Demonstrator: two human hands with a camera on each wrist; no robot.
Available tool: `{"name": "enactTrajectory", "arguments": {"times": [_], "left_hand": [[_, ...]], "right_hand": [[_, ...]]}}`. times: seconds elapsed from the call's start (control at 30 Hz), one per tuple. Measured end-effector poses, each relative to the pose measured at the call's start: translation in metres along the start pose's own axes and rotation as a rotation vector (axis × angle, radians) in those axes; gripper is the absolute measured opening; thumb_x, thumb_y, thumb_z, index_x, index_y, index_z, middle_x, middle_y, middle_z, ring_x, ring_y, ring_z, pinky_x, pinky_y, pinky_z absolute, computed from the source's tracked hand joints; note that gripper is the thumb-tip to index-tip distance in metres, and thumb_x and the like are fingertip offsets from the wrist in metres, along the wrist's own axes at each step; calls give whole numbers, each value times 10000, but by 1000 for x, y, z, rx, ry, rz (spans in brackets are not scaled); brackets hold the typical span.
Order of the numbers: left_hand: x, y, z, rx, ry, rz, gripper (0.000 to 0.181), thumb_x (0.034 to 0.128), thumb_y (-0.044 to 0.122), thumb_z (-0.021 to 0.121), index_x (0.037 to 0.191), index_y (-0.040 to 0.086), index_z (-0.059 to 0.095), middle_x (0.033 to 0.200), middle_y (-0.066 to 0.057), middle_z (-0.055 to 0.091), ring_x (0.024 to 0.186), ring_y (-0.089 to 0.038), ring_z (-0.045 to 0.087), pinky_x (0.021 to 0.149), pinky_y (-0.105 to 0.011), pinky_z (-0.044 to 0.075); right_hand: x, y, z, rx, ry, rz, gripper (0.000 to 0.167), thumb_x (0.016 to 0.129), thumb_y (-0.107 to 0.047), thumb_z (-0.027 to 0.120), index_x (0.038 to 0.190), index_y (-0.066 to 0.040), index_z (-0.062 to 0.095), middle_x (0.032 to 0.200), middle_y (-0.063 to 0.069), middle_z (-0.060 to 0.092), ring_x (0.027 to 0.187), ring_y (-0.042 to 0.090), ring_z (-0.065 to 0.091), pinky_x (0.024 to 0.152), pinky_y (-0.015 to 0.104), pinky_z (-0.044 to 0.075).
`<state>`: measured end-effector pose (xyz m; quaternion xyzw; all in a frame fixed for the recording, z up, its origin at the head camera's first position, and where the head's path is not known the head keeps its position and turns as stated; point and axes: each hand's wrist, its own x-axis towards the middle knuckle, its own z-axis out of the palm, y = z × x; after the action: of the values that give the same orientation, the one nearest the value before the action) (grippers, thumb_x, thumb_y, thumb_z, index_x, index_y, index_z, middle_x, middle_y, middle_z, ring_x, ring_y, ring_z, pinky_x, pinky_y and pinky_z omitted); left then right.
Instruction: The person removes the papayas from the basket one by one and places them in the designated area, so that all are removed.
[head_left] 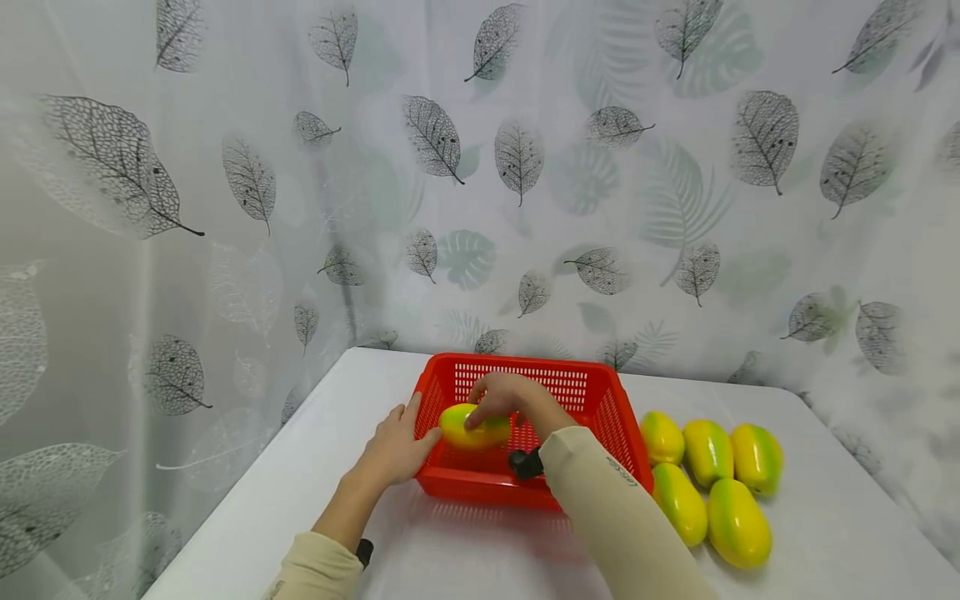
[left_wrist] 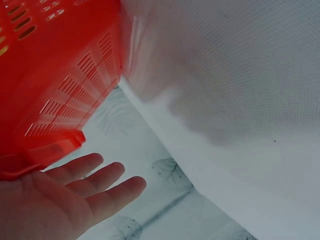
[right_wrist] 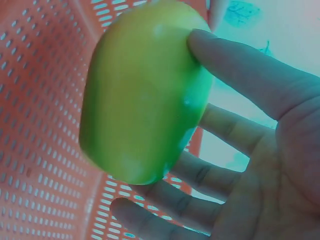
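Note:
A yellow-green mango (head_left: 454, 427) is in my right hand (head_left: 512, 395), held over the inside of the red plastic basket (head_left: 487, 485). In the right wrist view, the thumb presses one side of the mango (right_wrist: 140, 100) and the fingers curl round behind it. My left hand (head_left: 396, 443) lies against the basket's left rim with its thumb pointing toward the mango. Seen from the left wrist, that hand (left_wrist: 60, 202) has its fingers stretched straight, touching the rim at the basket's corner.
Several more mangoes (head_left: 738, 523) lie grouped on the white table (head_left: 832, 533), right of the basket. Behind the table hangs a pale curtain (head_left: 480, 200) printed with leaves. Slotted walls surround the basket's inside.

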<state>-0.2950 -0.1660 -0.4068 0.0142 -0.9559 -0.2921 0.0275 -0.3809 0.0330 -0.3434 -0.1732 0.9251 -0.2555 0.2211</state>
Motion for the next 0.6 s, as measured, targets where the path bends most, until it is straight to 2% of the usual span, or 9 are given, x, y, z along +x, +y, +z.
{"name": "enactTrajectory", "arguments": {"times": [0.2, 0.33, 0.6], "left_hand": [[0, 0, 0, 9, -8, -7, 794, 988, 398, 601, 1639, 87, 270, 1567, -283, 409, 1381, -509, 467, 1008, -703, 494], [1, 0, -1, 15, -6, -7, 788, 993, 400, 590, 1639, 86, 267, 1566, -289, 407, 1378, -510, 469, 1012, -701, 494], [1, 0, 0, 18, -1, 0, 780, 993, 385, 586, 1638, 83, 269, 1548, -289, 421, 1349, -497, 491, 1002, -690, 509]], "right_hand": [[-16, 1, -9, 49, 47, -61, 445, 834, -314, 850, 1241, -189, 719, 1103, 44, 659, 919, 239, 630, 756, 390, 576], [-24, 4, -15, 39, 66, -102, 458, 845, -314, 840, 1266, -186, 712, 1118, 38, 659, 901, 221, 617, 715, 332, 546], [-39, 12, -23, 24, 80, -149, 434, 850, -306, 838, 1244, -177, 710, 1118, 42, 662, 904, 216, 622, 741, 320, 557]]}}
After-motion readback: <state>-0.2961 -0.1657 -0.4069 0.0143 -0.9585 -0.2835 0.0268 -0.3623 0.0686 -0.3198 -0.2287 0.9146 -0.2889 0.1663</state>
